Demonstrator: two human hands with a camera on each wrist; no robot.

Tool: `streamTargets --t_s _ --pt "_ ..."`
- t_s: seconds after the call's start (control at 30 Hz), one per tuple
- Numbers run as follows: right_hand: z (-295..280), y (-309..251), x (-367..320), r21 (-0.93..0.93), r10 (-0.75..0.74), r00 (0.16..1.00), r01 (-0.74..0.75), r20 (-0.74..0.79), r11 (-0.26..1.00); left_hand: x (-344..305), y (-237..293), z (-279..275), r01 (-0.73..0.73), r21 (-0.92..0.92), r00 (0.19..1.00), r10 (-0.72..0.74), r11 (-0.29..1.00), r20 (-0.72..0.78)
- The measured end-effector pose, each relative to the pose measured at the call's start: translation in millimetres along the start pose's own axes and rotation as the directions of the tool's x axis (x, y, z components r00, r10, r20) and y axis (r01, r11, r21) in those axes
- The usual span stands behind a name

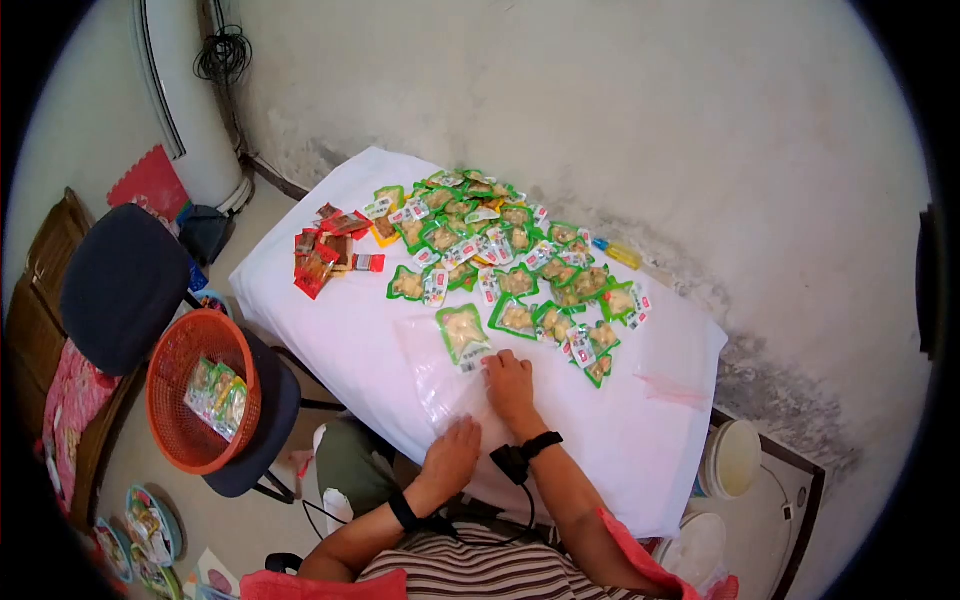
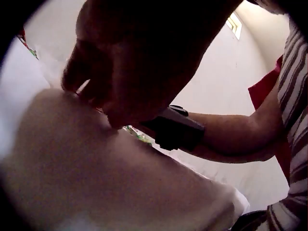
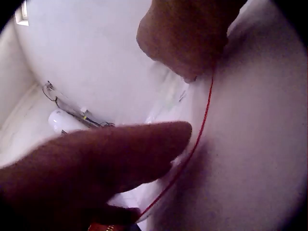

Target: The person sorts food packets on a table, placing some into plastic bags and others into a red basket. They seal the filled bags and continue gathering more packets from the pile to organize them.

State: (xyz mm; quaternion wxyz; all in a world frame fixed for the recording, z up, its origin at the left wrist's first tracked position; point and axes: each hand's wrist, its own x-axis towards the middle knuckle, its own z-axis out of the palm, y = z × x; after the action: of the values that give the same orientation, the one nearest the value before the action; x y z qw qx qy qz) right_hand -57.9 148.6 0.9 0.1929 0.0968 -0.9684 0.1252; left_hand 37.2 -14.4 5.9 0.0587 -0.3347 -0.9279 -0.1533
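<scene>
A clear zip bag (image 1: 420, 370) lies flat on the white-covered table (image 1: 330, 330), with a green-edged snack packet (image 1: 463, 333) at its far end. Its red zip line (image 3: 208, 108) runs along the near edge in the right wrist view. At the near corner my left hand (image 1: 452, 455) holds that edge, fingers pointing forward, thumb by the line. My right hand (image 1: 512, 385) is farther along the same edge, fingers curled down and pinching it. In the left wrist view the left hand (image 2: 144, 62) is dark, its fingertips low on the cover.
Green snack packets (image 1: 515, 283) are heaped behind the bag, with red packets (image 1: 320, 260) to their left. A yellow-handled tool (image 1: 620, 252) lies by the wall. More red-lined bags (image 1: 675, 390) lie right. An orange basket (image 1: 165, 400) holding packets stands on a chair at left.
</scene>
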Motion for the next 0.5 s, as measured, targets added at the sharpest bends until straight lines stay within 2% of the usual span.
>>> streamTargets --t_s 0.03,0.07,0.13,0.17,0.2,0.23,0.27,0.3,0.37,0.4,0.43,0.47,0.5 --pt "-1 3 2 0.006 -0.015 1.0 0.015 -0.021 1.0 3 -2 0 -0.084 -0.108 0.996 0.084 0.991 -0.011" --pt "-3 8 2 0.004 -0.015 1.0 0.015 -0.027 1.0 3 -3 -2 -0.089 -0.105 0.996 0.088 0.991 -0.015" --pt "-20 15 4 0.04 -0.093 0.969 0.086 0.228 0.995 9 0 -29 -0.139 -0.147 0.962 0.099 0.979 -0.256" --pt "-25 23 4 0.037 -0.092 0.97 0.086 0.225 0.996 16 -4 -32 -0.143 -0.146 0.961 0.102 0.979 -0.258" --pt "-29 32 4 0.208 -0.257 0.896 0.191 0.363 0.959 22 -9 -35 -0.018 -0.18 0.957 -0.036 0.984 -0.289" --pt "-43 31 11 0.385 -0.426 0.779 0.258 0.46 0.886 27 -13 -37 0.106 -0.219 0.934 -0.173 0.97 -0.314" --pt "-61 33 17 0.453 -0.308 0.801 0.051 0.514 0.89 30 -18 -36 0.163 -0.223 0.933 -0.224 0.961 -0.282" --pt "-64 38 30 0.446 -0.303 0.803 0.051 0.514 0.893 30 -23 -34 0.156 -0.228 0.933 -0.22 0.961 -0.286" --pt "-67 44 56 0.54 -0.09 0.923 -0.138 0.374 0.831 26 -31 -30 0.169 -0.154 0.961 -0.197 0.974 -0.196" --pt "-65 42 73 0.466 0.013 0.969 -0.131 0.248 0.875 26 -32 -33 0.141 -0.154 0.951 -0.177 0.978 -0.253" --pt "-50 47 88 0.461 0.017 0.995 -0.059 0.095 0.885 23 -35 -32 0.141 -0.154 0.951 -0.176 0.978 -0.252" --pt "-30 54 105 0.444 0.016 0.998 0.015 -0.065 0.896 18 -39 -27 0.143 -0.203 0.967 -0.181 0.969 -0.18" --pt "-18 57 124 0.443 0.013 0.997 0.02 -0.072 0.896 14 -42 -23 0.149 -0.25 0.977 -0.181 0.957 -0.109"
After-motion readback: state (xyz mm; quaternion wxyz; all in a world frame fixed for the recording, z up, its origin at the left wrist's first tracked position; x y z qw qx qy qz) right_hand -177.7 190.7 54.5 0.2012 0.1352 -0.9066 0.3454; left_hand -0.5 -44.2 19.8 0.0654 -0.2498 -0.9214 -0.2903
